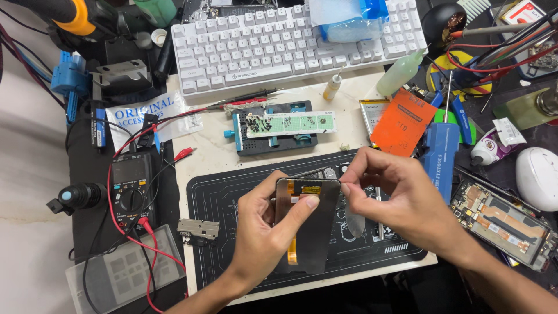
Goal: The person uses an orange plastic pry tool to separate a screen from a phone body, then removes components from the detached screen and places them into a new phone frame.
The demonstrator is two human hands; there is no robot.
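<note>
- I'm seeing my left hand (264,229) gripping a phone screen panel (308,224), thumb pressing across its upper face, panel held upright-ish just above the black work mat (215,203).
- My right hand (395,197) is pinching at the panel's top right corner, fingertips closed narrow; can't tell if anything tiny is between them.
- An orange flex strip is showing at the panel's top edge and along its lower left side.
- The mat is lying on a pale tabletop (212,154), front centre, crowded all round.
- Behind the mat a blue and black holder jig (273,135) is carrying a light green strip dotted with small screws.
- A white keyboard (261,43) is sitting at the far edge, a plastic bag resting on its right part.
- Left of the mat, a black multimeter (132,186) with red leads trailing over a clear plastic sheet.
- Right side: orange sheet (402,123), blue tool (440,152), and an opened phone body (501,220) showing its boards.
- A small metal bracket (197,229) is lying on the mat's left edge, apart from both hands.
</note>
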